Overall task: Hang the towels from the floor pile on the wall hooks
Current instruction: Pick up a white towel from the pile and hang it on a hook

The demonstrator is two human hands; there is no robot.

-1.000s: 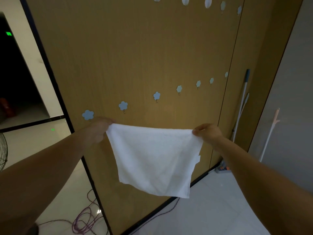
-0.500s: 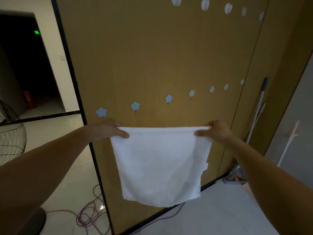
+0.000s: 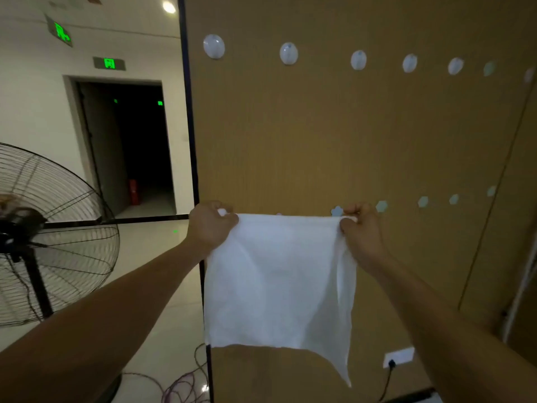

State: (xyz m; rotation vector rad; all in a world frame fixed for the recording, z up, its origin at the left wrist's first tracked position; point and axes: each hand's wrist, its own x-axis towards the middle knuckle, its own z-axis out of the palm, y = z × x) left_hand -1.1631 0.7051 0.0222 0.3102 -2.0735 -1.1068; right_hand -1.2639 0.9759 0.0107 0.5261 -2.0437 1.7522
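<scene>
At wood wall [image 3: 290, 141], holds towel [image 3: 279, 280] spread taut, left hand [image 3: 207, 228] gripping left top corner, right hand [image 3: 363, 231] pinching right corner, just beside a hook [image 3: 336, 211].

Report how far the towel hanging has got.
Done: nothing visible; the upper hooks and lower hooks that show are bare. In hand: the left hand and right hand each grip a top corner of one white towel, spread level with the lower hooks. Left: hooking this towel; the floor pile is out of view, so the remaining count is unknown.
</scene>
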